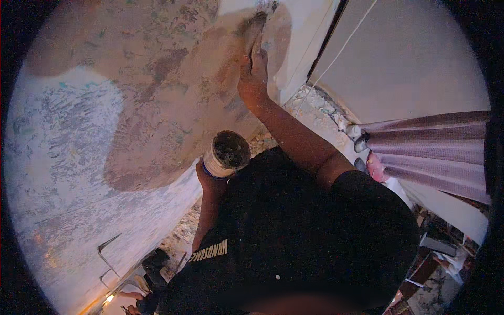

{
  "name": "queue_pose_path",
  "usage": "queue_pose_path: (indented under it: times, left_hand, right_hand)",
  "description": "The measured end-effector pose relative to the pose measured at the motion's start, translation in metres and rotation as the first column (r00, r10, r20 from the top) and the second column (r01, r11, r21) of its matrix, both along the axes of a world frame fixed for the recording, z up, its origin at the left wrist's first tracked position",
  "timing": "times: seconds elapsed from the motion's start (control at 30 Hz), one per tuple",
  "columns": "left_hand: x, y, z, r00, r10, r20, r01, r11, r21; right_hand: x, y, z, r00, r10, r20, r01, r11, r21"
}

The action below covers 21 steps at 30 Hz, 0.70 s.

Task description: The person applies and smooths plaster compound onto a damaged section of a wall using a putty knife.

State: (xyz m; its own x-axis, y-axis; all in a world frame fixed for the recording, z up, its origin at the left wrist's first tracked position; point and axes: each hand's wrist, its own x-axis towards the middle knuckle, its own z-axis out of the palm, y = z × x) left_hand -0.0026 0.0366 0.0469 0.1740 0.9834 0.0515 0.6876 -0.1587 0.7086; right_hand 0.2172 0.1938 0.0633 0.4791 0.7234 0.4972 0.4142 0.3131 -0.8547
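Note:
My left hand (210, 178) is closed around the side of a small round tub (223, 157), light-coloured with a dark, wet-looking mix inside. The tub is held upright in front of my body, close to the wall. Higher up, my right hand (254, 79) reaches to the wall (157, 68) near its right edge. Its fingers are pressed together, and what they grip is too dim to name. A dark patch lies on the wall just beyond the fingertips. Brownish, patchy coating covers much of the wall, with paler bluish-white areas at left and below.
A striped purplish curtain (430, 155) hangs at the right, beside a plain pale surface (409, 63) crossed by a thin white cord (341, 50). Rubble (320, 107) lies along the wall's foot. Metal brackets (107, 252) stick out at lower left, near a person's arm (131, 295) and a small light.

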Motion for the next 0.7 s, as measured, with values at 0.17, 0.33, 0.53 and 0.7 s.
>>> queue_pose_path:
  times: [0.17, 0.33, 0.53, 0.7]
  left_hand:
    - [-0.002, 0.004, -0.012, 1.000, -0.010, -0.015, 0.009, 1.000, -0.024]
    - [-0.018, -0.001, -0.069, 0.994, -0.068, 0.087, 0.068, 0.998, 0.009]
    - [0.022, 0.018, -0.034, 0.474, 0.618, 0.627, 0.143, 0.649, -0.747]
    - [0.010, 0.021, -0.070, 0.932, -0.011, 0.361, 0.126, 0.947, -0.295]
  right_hand:
    - [0.011, 0.000, 0.010, 1.000, 0.026, -0.008, -0.025, 0.998, 0.064]
    - [0.010, -0.007, 0.007, 0.999, 0.051, 0.008, -0.051, 0.999, 0.014]
    - [0.023, -0.029, 0.003, 0.993, 0.069, 0.099, -0.069, 0.998, -0.010]
    - [0.023, -0.028, 0.000, 0.996, 0.076, 0.047, -0.077, 0.997, 0.022]
